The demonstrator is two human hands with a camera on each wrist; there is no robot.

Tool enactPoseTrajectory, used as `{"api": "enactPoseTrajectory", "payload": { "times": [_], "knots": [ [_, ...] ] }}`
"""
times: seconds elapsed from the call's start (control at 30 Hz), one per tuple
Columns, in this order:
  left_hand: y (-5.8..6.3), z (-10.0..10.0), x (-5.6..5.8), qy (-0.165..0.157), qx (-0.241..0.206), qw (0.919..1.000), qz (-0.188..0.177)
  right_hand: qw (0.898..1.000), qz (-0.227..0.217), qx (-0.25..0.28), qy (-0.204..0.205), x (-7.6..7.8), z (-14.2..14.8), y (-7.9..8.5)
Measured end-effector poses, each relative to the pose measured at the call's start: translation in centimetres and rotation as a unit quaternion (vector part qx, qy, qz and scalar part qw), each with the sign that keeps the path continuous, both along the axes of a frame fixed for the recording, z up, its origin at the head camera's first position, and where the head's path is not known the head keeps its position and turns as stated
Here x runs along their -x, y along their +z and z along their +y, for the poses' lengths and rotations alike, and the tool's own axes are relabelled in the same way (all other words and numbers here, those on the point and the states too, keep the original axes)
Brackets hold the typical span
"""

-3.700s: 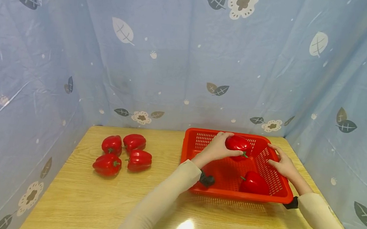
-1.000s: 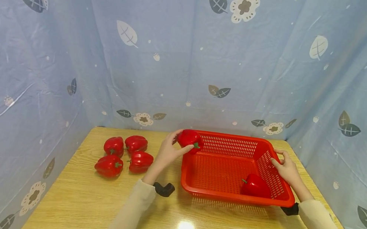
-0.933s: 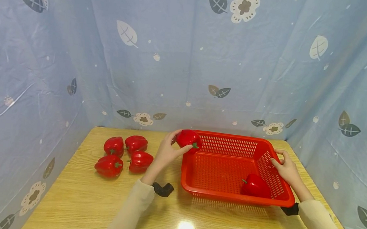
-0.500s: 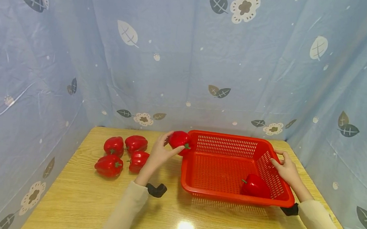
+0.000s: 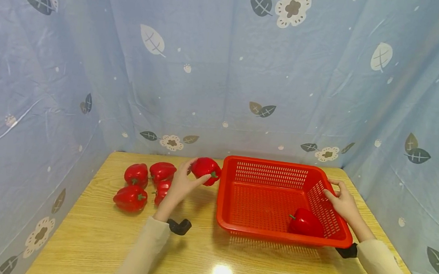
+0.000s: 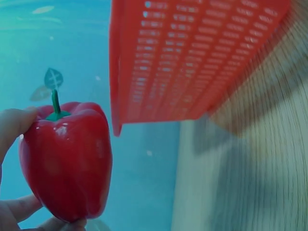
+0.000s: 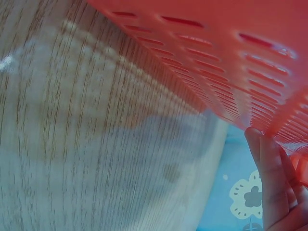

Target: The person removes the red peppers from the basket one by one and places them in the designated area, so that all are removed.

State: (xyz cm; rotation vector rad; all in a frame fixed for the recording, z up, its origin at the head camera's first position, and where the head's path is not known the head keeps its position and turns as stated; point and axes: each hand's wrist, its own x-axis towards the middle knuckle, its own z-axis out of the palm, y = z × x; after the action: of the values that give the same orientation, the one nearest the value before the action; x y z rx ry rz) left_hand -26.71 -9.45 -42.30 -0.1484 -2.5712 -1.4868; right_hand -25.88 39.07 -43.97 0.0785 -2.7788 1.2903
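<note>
My left hand [image 5: 182, 183] holds a red bell pepper [image 5: 205, 170] between thumb and fingers, just outside the left rim of the red plastic basket [image 5: 269, 235]. The left wrist view shows this bell pepper [image 6: 67, 159] with its green stem up, beside the basket's slotted wall [image 6: 192, 57]. My right hand [image 5: 343, 202] grips the basket's right rim, thumb on the inner side; in the right wrist view the fingers [image 7: 272, 168] lie along the outside wall. One more bell pepper [image 5: 306, 222] lies inside the basket, at its front right.
Several red bell peppers [image 5: 130, 198] sit grouped on the wooden table [image 5: 84, 239] at left; my left hand partly covers one of them [image 5: 160, 192]. A blue patterned curtain [image 5: 193, 76] hangs behind and on both sides.
My left hand has carried its bell pepper from over the basket leftward past the left rim. My right hand, loosely spread at the right rim 3.7 s ago, now grips it.
</note>
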Motion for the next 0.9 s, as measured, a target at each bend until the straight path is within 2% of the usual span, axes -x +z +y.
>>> {"api": "enactPoseTrajectory", "payload": {
  "times": [0.4, 0.63, 0.9],
  "knots": [
    [-1.0, -1.6, 0.4, 0.017, 0.017, 0.9997, -0.009, 1.0, 0.002, 0.0, -0.004, 0.0, -0.1, 0.1],
    [-1.4, -2.3, 0.5, 0.033, 0.062, 0.9973, -0.02, 1.0, 0.002, 0.004, -0.001, 0.1, -0.1, 0.1],
    [-2.0, -3.0, 1.0, 0.038, 0.106, 0.9931, -0.034, 1.0, 0.001, 0.012, -0.003, 0.0, -0.1, 0.0]
  ]
}}
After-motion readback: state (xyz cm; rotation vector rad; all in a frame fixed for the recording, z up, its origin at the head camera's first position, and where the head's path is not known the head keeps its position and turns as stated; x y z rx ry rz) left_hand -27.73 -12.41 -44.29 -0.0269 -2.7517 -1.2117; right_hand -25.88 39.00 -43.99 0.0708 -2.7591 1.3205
